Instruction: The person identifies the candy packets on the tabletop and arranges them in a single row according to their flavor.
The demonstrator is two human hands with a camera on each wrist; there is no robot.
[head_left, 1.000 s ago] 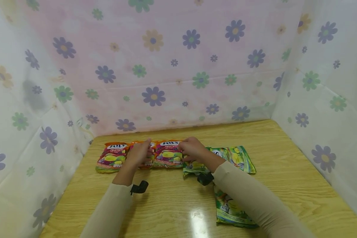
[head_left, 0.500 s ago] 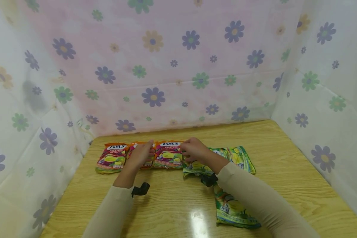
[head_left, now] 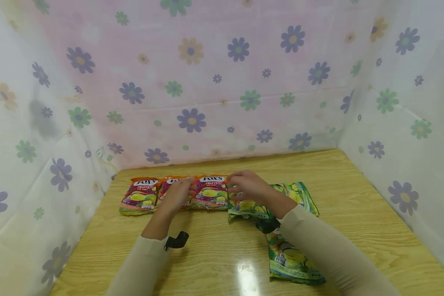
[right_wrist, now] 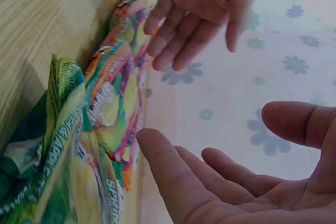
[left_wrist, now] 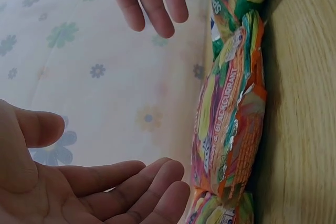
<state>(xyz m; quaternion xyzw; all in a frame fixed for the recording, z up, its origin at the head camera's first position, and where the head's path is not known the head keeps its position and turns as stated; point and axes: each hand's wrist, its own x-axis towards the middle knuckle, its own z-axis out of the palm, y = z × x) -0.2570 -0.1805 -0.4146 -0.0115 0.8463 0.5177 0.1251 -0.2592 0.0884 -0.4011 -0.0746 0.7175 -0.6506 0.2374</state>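
Observation:
My left hand [head_left: 177,194] hovers over the middle red-and-orange candy bag [head_left: 165,188] of a row. In the left wrist view its fingers are loosely extended and hold nothing. Another such bag [head_left: 138,196] lies left of it, and a third candy bag [head_left: 209,193] lies to its right. Over a green candy bag [head_left: 244,210], beside that third one, is my right hand [head_left: 250,187]. Its fingers, extended in the right wrist view, appear apart from the bags [right_wrist: 113,93]. My forearm partly hides a second green bag [head_left: 299,195] farther right.
One more green candy bag [head_left: 290,261] lies nearer the front, partly under the right sleeve [head_left: 333,246]. The wooden table [head_left: 207,255] ends at a flowered cloth backdrop [head_left: 222,82] behind and at both sides. Each wrist carries a small black camera [head_left: 177,239].
My right hand has drawn slightly to the right, off the edge of the third red bag, showing more of the green bag. The left hand has shifted a little right. The bags look almost unmoved.

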